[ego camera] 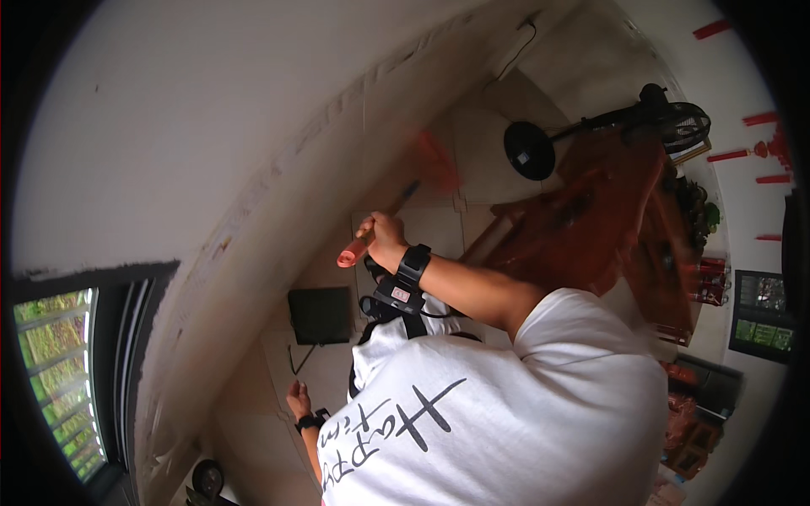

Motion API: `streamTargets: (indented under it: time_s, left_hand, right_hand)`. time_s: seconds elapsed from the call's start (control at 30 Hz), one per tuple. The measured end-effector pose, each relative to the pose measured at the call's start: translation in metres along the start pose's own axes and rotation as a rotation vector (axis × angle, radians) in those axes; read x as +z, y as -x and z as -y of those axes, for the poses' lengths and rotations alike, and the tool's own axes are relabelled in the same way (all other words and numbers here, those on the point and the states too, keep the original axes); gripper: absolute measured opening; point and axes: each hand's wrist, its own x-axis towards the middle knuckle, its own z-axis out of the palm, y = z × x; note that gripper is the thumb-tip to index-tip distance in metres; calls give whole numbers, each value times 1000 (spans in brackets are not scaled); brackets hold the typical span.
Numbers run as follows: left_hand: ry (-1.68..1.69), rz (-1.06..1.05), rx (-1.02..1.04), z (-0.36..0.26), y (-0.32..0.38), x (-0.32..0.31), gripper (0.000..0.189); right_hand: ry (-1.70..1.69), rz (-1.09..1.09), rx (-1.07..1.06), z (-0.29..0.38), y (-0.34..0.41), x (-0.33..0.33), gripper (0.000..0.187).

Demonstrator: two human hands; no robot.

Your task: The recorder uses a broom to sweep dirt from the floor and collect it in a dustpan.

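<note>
My right hand [383, 237] grips a long-handled cleaning tool, probably a broom, near the pinkish-red end of its handle [354, 252]. The handle slants away from me towards the tiled floor. Beyond it is a red, motion-blurred shape [438, 161], seemingly the tool's head, close to the foot of the wall. Lower in the view, my left hand [299, 400] is held out from my side, with nothing visible in it; its fingers look loosely bent. Nearby stands a dark square-topped object [319, 315] with thin legs, possibly a stool. Black bands circle both wrists.
A pale wall [190, 126] runs along the left, with a louvred window [63, 379] in it. A black standing fan [530, 152] rests on the floor ahead. Blurred reddish-brown wooden furniture [569, 234] stands to the right. A black device [398, 296] hangs on my chest.
</note>
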Motion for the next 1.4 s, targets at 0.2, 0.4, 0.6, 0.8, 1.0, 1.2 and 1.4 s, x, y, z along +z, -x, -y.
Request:
streamTargets:
  time_s: [0.2, 0.4, 0.6, 0.8, 1.0, 1.2, 1.4]
  left_hand:
    - [30, -43, -111, -6, 4, -5, 36]
    - [9, 30, -92, -56, -3, -27, 35]
    - [-33, 24, -49, -85, -18, -40, 38]
    - [47, 14, -31, -65, -11, -66, 39]
    - [-54, 120, 207, -48, -10, -96, 41]
    - [-100, 249, 345, 3, -30, -95, 40]
    - [-205, 259, 359, 25, -45, -67, 45]
  right_hand:
    - [181, -122, -31, 72, -137, -54, 6]
    - [167, -110, 132, 115, -185, -81, 18]
    - [255, -122, 219, 58, -151, -97, 17]
    - [651, -186, 319, 2, -74, -130, 5]
    - [894, -168, 373, -38, 22, -171, 3]
    - [930, -97, 488, -104, 138, -226, 11]
    - [657, -169, 458, -94, 243, -213, 21]
